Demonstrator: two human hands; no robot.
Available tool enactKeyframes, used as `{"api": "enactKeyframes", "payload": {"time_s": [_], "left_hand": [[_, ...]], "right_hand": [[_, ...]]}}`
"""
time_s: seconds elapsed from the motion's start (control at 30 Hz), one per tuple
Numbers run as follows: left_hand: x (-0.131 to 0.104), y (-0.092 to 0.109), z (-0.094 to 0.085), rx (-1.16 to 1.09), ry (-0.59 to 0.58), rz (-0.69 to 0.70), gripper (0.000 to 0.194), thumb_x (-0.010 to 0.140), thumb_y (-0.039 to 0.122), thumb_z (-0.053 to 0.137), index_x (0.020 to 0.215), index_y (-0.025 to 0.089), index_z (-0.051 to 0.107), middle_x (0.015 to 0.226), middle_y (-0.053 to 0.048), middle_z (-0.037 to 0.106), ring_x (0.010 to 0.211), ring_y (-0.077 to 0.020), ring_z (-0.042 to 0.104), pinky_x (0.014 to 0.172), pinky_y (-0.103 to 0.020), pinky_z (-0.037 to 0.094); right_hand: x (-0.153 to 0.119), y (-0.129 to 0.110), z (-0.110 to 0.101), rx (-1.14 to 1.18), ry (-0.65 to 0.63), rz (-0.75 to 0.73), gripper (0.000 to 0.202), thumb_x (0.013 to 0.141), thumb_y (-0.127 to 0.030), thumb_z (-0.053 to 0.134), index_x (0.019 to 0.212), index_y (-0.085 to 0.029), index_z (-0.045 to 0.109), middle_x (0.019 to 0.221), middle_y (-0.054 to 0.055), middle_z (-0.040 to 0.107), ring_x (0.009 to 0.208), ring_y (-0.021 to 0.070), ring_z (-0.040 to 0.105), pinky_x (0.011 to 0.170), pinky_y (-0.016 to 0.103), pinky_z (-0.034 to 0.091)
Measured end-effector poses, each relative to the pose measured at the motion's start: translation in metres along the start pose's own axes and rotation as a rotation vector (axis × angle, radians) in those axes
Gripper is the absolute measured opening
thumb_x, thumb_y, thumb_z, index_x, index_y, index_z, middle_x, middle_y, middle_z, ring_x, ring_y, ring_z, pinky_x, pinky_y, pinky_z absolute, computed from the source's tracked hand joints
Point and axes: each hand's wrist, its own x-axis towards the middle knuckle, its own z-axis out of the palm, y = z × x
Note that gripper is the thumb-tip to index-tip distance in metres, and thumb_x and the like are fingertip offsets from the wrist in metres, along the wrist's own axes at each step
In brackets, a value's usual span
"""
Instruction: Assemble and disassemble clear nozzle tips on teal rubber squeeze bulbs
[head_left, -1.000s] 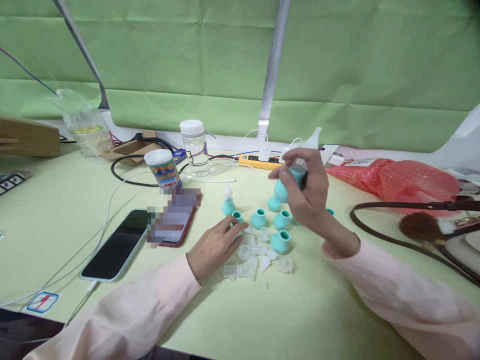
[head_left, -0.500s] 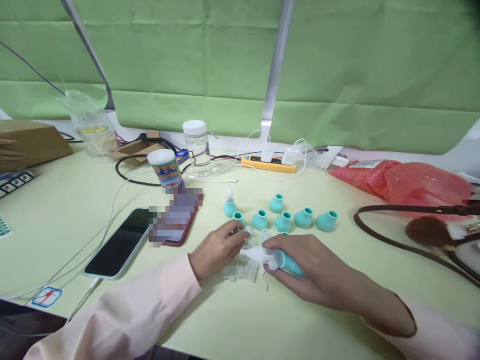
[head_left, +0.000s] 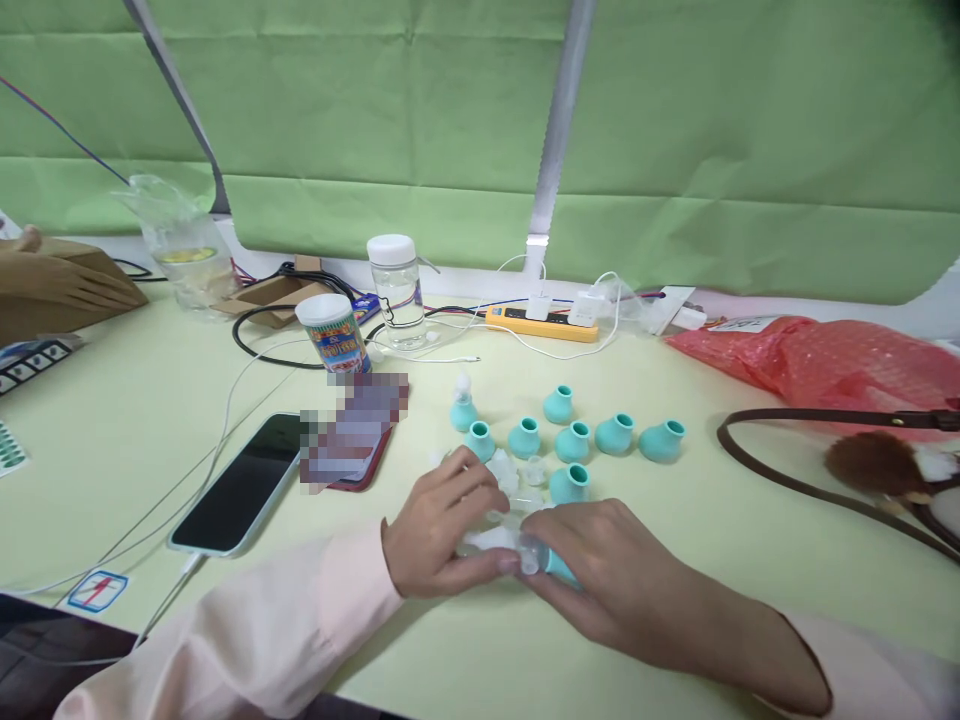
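My right hand (head_left: 611, 575) is closed round a teal rubber bulb (head_left: 559, 567), which lies tilted with its mouth to the left. A translucent white nozzle (head_left: 491, 540) joins the bulb's mouth through a clear collar. From the left, my left hand (head_left: 446, 525) closes over this nozzle, thumb below and fingers above, hiding part of it. Beyond both hands, several more teal bulbs (head_left: 577, 440) stand with open mouths up. One bulb (head_left: 463, 412) at the back left carries a clear tip. Loose clear plastic parts (head_left: 534, 472) lie between the bulbs and my hands.
On the left lie a black-screened phone (head_left: 244, 485) and a red-cased phone (head_left: 379, 455). Behind them stand a paper cup (head_left: 334, 335) and a lidded jar (head_left: 397, 295). A yellow power strip (head_left: 544, 323), red bubble wrap (head_left: 825, 365) and another person's hand (head_left: 67, 280) are farther off.
My left hand has moved from the loose parts onto the nozzle. My right hand has shifted slightly toward me with the bulb. The other person's hand has come further into view over the box.
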Motion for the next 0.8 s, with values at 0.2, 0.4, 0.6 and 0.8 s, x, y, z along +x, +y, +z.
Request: {"api": "enactKeyframes", "payload": {"time_s": [0.2,0.4,0.6,0.8], "left_hand": [[0.004,0.012,0.002,-0.511,-0.228,-0.291,0.043,0.087,0.038,0.024,0.052,0.017,0.038,0.049,0.000,0.039,0.051,-0.0112,0.037,0.049,-0.025,0.035],[0.010,0.000,-0.010,-0.645,-0.027,-0.608,0.046,0.086,0.044,0.016,0.052,0.018,0.033,0.045,0.004,0.034,0.042,-0.0080,0.033,0.043,-0.023,0.033],[0.005,-0.017,-0.005,0.191,-0.254,-0.574,0.020,0.075,0.033,0.052,0.085,0.016,0.054,0.070,-0.002,0.052,0.066,-0.0153,0.049,0.061,-0.029,0.042],[-0.002,-0.024,0.008,0.389,-0.285,-0.429,0.027,0.074,0.018,0.053,0.100,0.016,0.053,0.089,-0.009,0.052,0.082,-0.0206,0.051,0.064,-0.032,0.047]], "right_hand": [[0.000,-0.002,0.000,0.139,-0.011,-0.073,0.015,0.082,-0.025,0.040,0.075,-0.016,0.051,0.061,0.001,0.056,0.051,0.0118,0.047,0.047,0.024,0.026],[0.000,0.005,-0.001,0.194,0.154,-0.041,0.012,0.080,-0.023,0.041,0.084,-0.017,0.051,0.069,0.003,0.060,0.060,0.0155,0.053,0.053,0.027,0.036],[-0.004,0.009,-0.014,0.345,0.043,0.226,0.031,0.075,-0.020,0.044,0.105,-0.020,0.039,0.092,0.007,0.059,0.074,0.0189,0.055,0.063,0.033,0.045],[0.003,0.012,-0.012,0.461,0.031,0.231,0.026,0.078,-0.023,0.045,0.105,-0.023,0.044,0.097,0.003,0.059,0.085,0.0175,0.055,0.072,0.034,0.045]]}}
